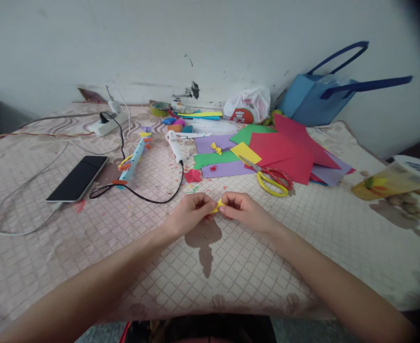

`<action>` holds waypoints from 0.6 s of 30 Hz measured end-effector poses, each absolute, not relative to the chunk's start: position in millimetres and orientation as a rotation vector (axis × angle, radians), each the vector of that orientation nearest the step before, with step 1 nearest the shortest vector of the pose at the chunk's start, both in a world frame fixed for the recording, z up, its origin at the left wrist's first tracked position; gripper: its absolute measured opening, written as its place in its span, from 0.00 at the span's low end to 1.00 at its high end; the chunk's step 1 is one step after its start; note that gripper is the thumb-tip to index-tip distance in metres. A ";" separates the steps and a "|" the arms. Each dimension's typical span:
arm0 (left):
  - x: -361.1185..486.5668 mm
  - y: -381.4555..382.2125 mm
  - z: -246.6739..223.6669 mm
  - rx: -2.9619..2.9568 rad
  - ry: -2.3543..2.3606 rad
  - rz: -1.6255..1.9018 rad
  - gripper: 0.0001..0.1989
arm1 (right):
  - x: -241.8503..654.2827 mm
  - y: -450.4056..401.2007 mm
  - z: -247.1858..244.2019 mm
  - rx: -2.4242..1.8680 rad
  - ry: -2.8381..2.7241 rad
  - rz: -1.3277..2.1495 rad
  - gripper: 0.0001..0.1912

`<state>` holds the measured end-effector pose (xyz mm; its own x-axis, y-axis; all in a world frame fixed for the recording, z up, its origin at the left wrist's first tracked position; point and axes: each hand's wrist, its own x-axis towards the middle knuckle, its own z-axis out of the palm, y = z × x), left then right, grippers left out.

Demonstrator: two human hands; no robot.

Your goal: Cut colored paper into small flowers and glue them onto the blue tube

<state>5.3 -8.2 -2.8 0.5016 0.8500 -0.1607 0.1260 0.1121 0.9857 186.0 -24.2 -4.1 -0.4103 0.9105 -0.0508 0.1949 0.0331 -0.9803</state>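
Note:
Between my two hands is a small yellow piece of paper [218, 205], pinched above the patterned tablecloth. My left hand [195, 209] grips its left end with thumb and fingers closed. On the other end, my right hand [239, 209] has thumb and forefinger pressed together. Fingers cover much of the piece, so its full shape is hidden. Beyond the hands lie a red paper scrap [193, 176] and a small yellow paper bow [216, 148]. To the right of it is a flat yellow paper rectangle [246, 153], with the scissors [272, 180] partly over it.
Red sheets [285, 152] pile at the right, before a blue bag [306, 100]. A tilted plastic cup [385, 181] is far right. A white glue gun [175, 146] trails a black cord. Left are a decorated blue strip [135, 159], a phone [78, 178] and a power strip [108, 124].

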 end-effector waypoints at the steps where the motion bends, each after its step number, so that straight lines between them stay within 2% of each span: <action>1: 5.3 -8.0 -2.3 1.301 0.929 0.661 0.14 | 186.7 -23.8 -4.0 -1.121 -1.686 1.394 0.10; 7: 3.2 -5.0 -0.7 0.963 0.897 0.495 0.17 | 190.9 -23.7 0.8 -1.156 -1.860 0.975 0.06; 10: 3.4 -4.6 -0.2 0.841 0.866 0.446 0.15 | 190.6 -24.0 0.3 -1.171 -1.875 0.888 0.04; 14: 4.2 -5.4 -2.2 0.816 0.842 0.529 0.13 | 188.7 -22.7 -4.0 -1.145 -1.638 1.082 0.10; 18: 4.8 -7.3 -6.8 0.994 0.863 0.636 0.15 | 186.3 -23.2 -3.6 -1.091 -1.473 1.355 0.14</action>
